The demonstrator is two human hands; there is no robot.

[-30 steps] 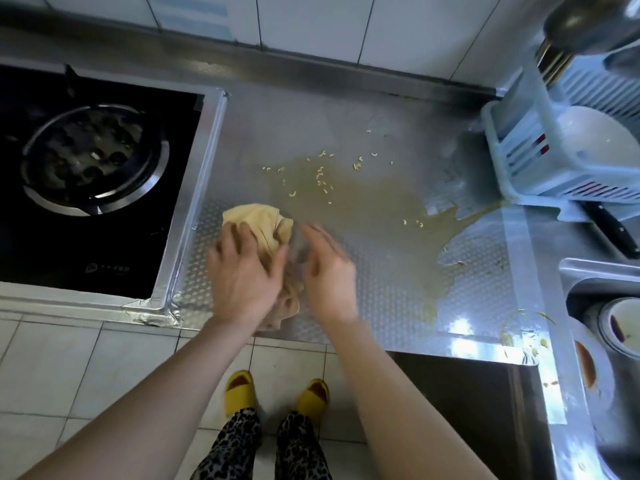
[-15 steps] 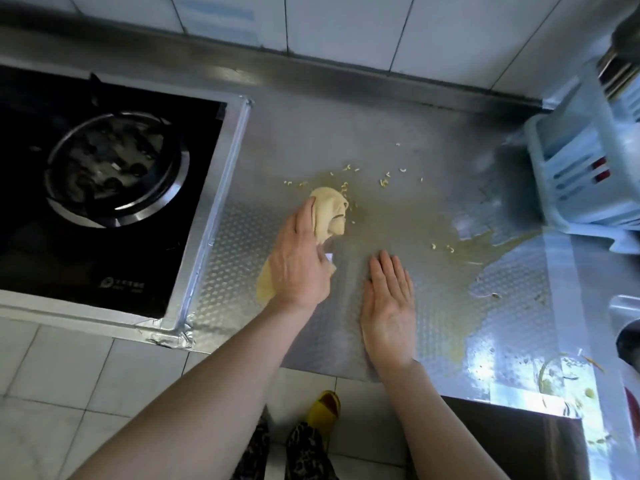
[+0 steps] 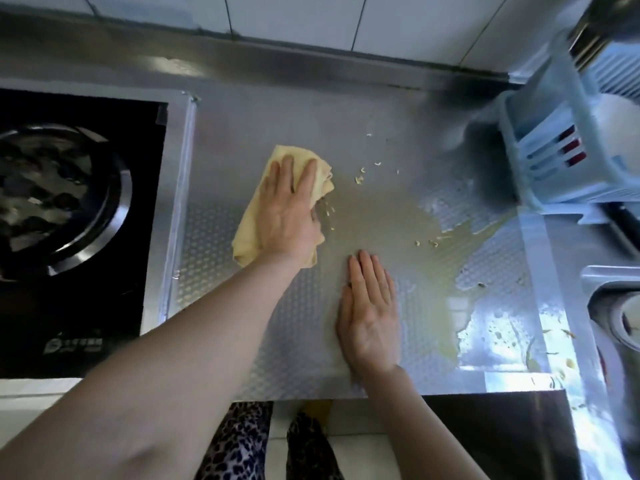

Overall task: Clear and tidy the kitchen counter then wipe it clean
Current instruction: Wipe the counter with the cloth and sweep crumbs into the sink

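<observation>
A yellow cloth (image 3: 249,233) lies crumpled on the steel counter (image 3: 242,126), just right of the stove. My left hand (image 3: 289,211) presses flat on top of it, fingers spread toward the wall. My right hand (image 3: 372,315) rests flat on the counter near the front edge, fingers together, holding nothing. A yellowish spill (image 3: 388,216) with small food bits (image 3: 360,174) spreads across the counter to the right of the cloth, reaching toward the sink side.
A black gas stove (image 3: 69,209) with a round burner fills the left. A pale blue dish rack (image 3: 568,147) stands at the back right. A sink (image 3: 616,306) with dishes sits at the right edge. More scraps lie on the counter's front right corner (image 3: 540,344).
My left hand has pushed the cloth away from the front edge toward the wall and into the spill's left end. My right hand came off the cloth and settled flat on the counter.
</observation>
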